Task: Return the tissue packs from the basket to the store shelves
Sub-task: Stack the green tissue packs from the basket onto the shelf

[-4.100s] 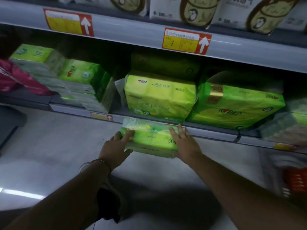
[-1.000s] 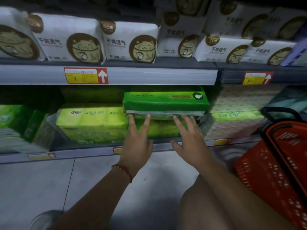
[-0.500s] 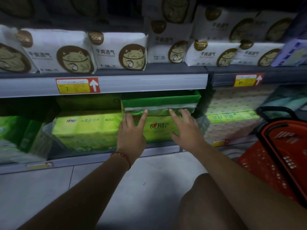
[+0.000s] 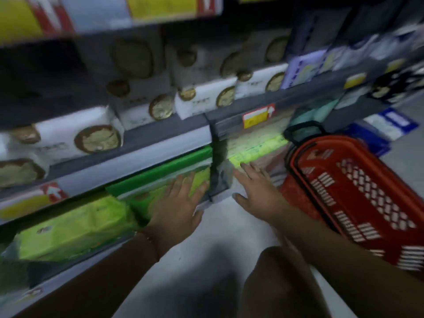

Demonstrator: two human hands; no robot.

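The dark green tissue pack (image 4: 160, 172) lies on the low shelf on top of a light green pack (image 4: 199, 180). My left hand (image 4: 179, 203) is spread with straight fingers in front of these packs, fingertips at their front faces. To the right of the shelf divider, my right hand (image 4: 257, 191) is open with straight fingers and holds nothing. The red basket (image 4: 358, 193) stands on the floor at the right, tilted in this blurred view; its contents cannot be made out.
Yellow-green packs (image 4: 75, 228) fill the low shelf to the left. White packs with round brown prints (image 4: 91, 134) line the shelf above. A grey shelf edge with a red and yellow price tag (image 4: 258, 115) runs across. Pale floor lies below; my knee (image 4: 280, 278) is in front.
The dark green pack has been pushed further into the shelf. My right hand has come off it and moved right, towards the basket. The view has swung and tilted.
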